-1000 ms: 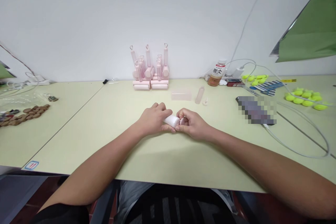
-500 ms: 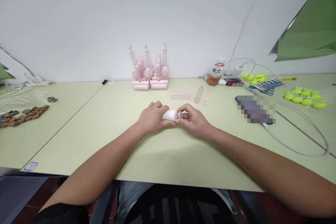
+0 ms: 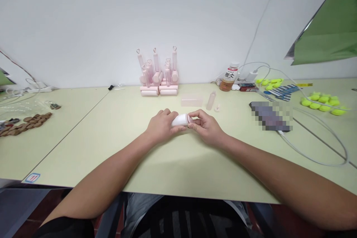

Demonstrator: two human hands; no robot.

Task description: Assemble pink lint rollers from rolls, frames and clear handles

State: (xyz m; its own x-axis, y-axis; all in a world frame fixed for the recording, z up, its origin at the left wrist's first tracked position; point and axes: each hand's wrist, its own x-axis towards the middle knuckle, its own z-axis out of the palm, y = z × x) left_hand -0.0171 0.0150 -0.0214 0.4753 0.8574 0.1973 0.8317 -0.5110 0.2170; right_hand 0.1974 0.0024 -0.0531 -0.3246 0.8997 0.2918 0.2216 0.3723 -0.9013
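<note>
My left hand (image 3: pixel 162 124) is wrapped round a white lint roller roll (image 3: pixel 179 120), which lies on its side just over the table. At the roll's right end, a pale pink end cap (image 3: pixel 189 119) is pinched between the thumb and fingers of my right hand (image 3: pixel 206 127). The cap touches the roll's end. Beyond my hands lie a clear pink cover (image 3: pixel 192 100), a pink handle (image 3: pixel 211 100) and a small pink part (image 3: pixel 216 108). My left fingers hide the roll's left end.
Several pink lint rollers (image 3: pixel 169 90) stand by the wall. To the right are a bottle (image 3: pixel 229 78), a phone (image 3: pixel 269 116) with a white cable (image 3: pixel 309 160), and yellow-green pieces (image 3: pixel 323 100). Brown pieces (image 3: pixel 30 122) lie at far left.
The pink end cap has moved left against the roll's end, closing the small gap that was there. My right fingers moved with it; the left hand has hardly moved.
</note>
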